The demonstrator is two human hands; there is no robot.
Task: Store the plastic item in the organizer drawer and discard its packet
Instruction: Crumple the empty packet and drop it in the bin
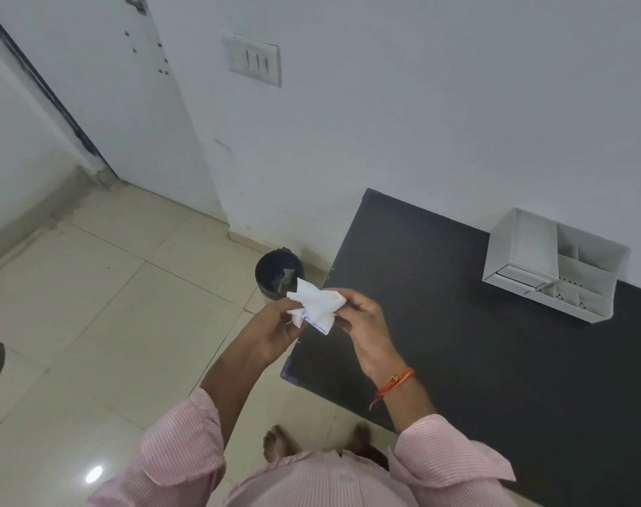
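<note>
— What's closest to the lens on my feed?

— The pink striped shirt (311, 481) at the bottom edge, sleeves rolled, and bare feet (278, 442) on the tiled floor (92, 323) below it. Above that I see both hands raised in front of the body.

— What are the hands doing?

— The left hand (275, 333) and the right hand (364, 329) both pinch a crumpled white packet (317, 309) between fingers and thumb, one at each side, as if scrunching or pulling it. An orange thread (394, 384) is tied on the right wrist.

— Where's the plastic item?

— I can't see it. It may be inside the packet, or already put away; the picture doesn't settle that. The white organizer (556, 263) sits on the dark table (458, 342) against the wall, well apart from the hands, with its small drawer (518, 278) looking closed and its open compartments looking empty.

— So how far along are we?

— My judgement: the packet isn't discarded yet. The black bin (278, 274) stands on the floor just beyond the hands, beside the table corner, with some scraps already in it. Dropping the packet there is left, and maybe the storing too.

— Any writing?

— Blue print on the lower part of the packet, too small and creased for me to read. The switch plate (255, 60) on the wall carries no legible marking.
</note>
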